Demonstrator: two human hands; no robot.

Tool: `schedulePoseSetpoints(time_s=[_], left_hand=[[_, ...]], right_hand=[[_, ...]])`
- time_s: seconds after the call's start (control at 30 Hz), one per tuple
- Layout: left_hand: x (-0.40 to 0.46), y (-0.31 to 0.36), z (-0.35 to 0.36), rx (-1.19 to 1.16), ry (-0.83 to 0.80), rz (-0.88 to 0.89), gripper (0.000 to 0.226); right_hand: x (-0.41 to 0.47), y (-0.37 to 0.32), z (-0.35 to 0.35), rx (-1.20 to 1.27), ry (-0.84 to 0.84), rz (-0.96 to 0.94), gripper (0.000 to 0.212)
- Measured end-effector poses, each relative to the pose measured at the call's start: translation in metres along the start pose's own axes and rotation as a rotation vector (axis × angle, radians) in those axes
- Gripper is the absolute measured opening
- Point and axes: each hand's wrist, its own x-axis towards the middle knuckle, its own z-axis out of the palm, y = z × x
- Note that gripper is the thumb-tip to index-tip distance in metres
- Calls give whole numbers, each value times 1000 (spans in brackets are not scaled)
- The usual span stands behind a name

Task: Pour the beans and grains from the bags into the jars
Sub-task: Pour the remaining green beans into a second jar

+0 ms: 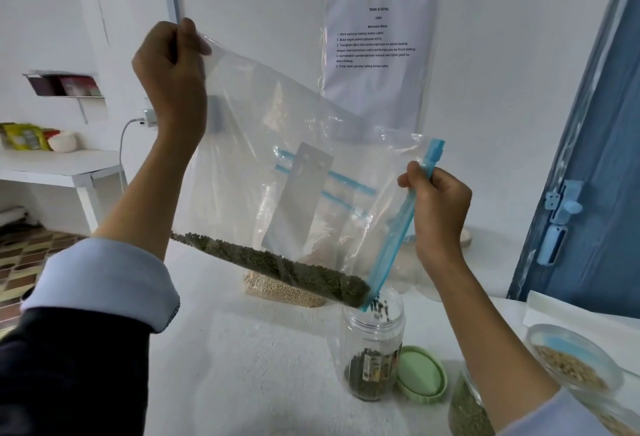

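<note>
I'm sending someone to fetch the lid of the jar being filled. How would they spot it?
On the white table, find the open jar under the tilted bag. The lid leans against that jar's right side; it is the only pale green, round thing there.

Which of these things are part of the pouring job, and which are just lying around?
In use:
zip bag
green beans
open jar
green lid
left hand
right hand

Lying about:
charger
yellow packet
wall notice

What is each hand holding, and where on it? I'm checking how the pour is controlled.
Both hold the clear bag: the left hand pinches its raised bottom corner, the right hand pinches the blue zip edge.
</note>
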Motion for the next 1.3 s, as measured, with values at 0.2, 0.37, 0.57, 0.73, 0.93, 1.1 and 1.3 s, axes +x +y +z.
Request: schedulePoseSetpoints(time_s=[0.2,0.37,0.57,0.73,0.93,1.1,1.3], left_hand=[[2,1,-3,-10,-2,-4,34],[1,3,-2,-23,-6,-7,32],[-2,2,2,16,-19,-10,33],[-7,2,7,14,-41,-13,32],[-10,2,11,33,-42,-29,33],[-13,3,16,15,-70,-39,32],[-14,2,20,15,-79,-30,32]], right_hand=[[1,3,1,27,-3,15,26],[1,3,1,25,12,0,24],[0,3,1,-16,3,-10,25],[0,2,-1,-21,23,-9,23],[1,7,-2,-35,48,2,23],[2,9,-1,-29,53,7,22],[5,11,-2,-32,54,16,22]])
